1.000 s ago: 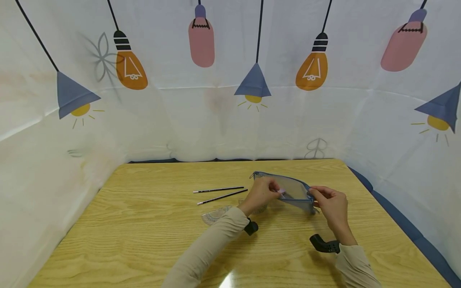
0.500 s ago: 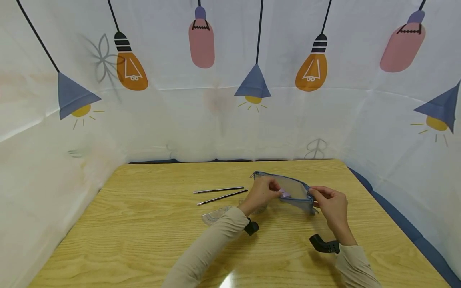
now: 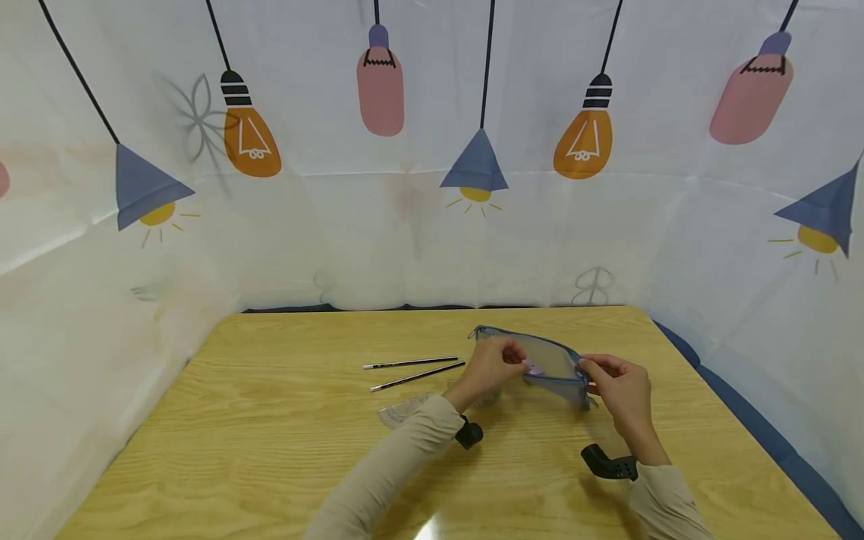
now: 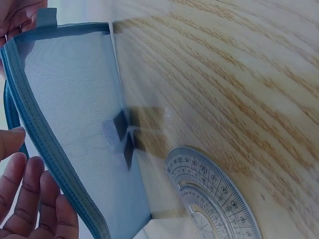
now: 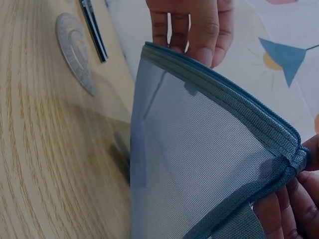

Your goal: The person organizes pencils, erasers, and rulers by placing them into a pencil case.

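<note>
A blue mesh zip pouch (image 3: 550,360) is held up over the table with its zipper undone. My right hand (image 3: 621,386) pinches its right end beside the zipper. At the opening is my left hand (image 3: 489,367), its fingers relaxed and the thumb apart from them in the left wrist view, with nothing between them. Small lilac blocks with dark faces (image 4: 121,125), perhaps erasers, show through the mesh at the pouch bottom. A bit of lilac (image 3: 535,369) shows just beyond the left fingertips in the head view.
Two dark pencils (image 3: 408,362) with pale ends lie to the left of the pouch. A clear protractor (image 3: 401,410) lies nearer, partly under the left sleeve; another clear piece is mostly hidden behind the left wrist. A printed curtain (image 3: 337,247) hangs behind the wooden table (image 3: 270,420).
The lilac piece at my left fingertips has gone down into the pouch, and those fingers no longer hold it. My right hand keeps its grip. The head view has tilted up slightly.
</note>
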### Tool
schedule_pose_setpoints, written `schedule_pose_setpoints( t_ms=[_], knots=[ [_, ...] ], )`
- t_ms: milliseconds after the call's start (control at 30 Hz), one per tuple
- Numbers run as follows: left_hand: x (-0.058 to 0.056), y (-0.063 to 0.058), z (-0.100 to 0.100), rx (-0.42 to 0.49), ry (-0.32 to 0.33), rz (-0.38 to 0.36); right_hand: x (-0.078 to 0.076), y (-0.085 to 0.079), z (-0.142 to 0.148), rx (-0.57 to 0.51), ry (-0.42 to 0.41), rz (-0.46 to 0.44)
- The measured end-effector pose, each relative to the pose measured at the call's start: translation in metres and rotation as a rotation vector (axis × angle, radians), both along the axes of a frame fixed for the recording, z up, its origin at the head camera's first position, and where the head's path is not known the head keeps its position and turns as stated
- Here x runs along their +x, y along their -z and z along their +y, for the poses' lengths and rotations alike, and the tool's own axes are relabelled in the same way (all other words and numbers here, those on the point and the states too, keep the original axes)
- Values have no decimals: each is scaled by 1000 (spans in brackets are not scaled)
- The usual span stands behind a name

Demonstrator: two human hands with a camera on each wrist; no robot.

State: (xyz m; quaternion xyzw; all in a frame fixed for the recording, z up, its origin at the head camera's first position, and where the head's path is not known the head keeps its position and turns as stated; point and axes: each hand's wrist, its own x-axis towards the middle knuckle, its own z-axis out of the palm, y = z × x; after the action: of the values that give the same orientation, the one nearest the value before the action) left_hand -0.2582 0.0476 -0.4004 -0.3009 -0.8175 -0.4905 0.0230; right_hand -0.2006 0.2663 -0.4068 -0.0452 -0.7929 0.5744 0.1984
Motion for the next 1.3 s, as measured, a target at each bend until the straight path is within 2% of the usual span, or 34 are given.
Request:
schedule_pose_setpoints(
  t_ms=[300, 633, 900, 1300],
  knots=[
    [1, -4, -3, -12, 15, 54, 2, -5, -2, -2, -16, 12],
    [2, -7, -7, -94, 24, 166, 1, -4, 0, 5, -30, 7],
    [9, -20, -15, -327, -36, 244, 1, -3, 0, -17, -32, -6],
    [15, -28, -25, -502, -110, 424, 1, -3, 3, 2, -38, -4]
  ],
)
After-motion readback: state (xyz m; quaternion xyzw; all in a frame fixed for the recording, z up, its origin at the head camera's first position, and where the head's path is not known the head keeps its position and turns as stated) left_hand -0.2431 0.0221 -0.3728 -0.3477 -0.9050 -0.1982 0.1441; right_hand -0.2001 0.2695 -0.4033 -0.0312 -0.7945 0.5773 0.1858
